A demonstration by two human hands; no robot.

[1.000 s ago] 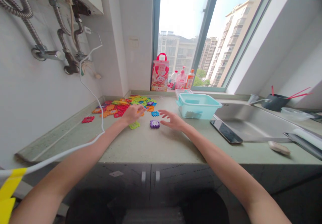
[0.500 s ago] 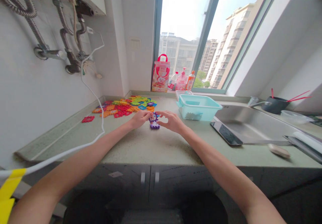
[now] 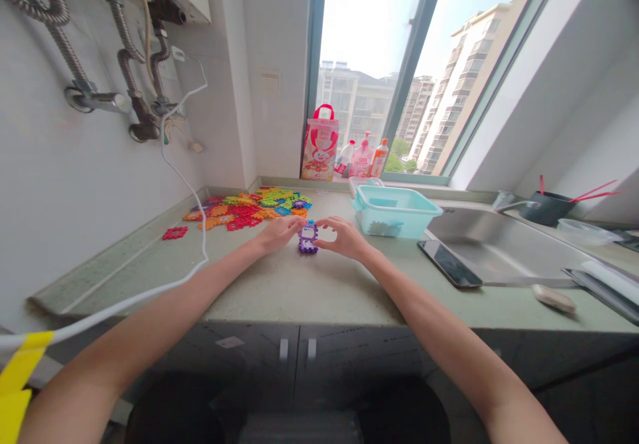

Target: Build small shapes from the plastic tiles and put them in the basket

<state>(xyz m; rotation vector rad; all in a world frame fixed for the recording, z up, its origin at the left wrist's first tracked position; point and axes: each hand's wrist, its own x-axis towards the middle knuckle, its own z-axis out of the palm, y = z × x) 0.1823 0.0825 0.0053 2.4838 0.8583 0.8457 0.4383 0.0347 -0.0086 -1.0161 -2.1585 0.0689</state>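
The left hand [image 3: 277, 233] and right hand [image 3: 344, 238] pinch a purple plastic block [image 3: 308, 238] between their fingertips, upright on the counter [image 3: 299, 291]; a large heap of colourful interlocking pieces [image 3: 244, 212] remains loose beyond.

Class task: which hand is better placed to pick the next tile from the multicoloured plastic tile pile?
The left hand, probably: it sits beside the purple plastic tile stack, on the side nearer the multicoloured plastic tile pile, while the right hand is on the stack's far side.
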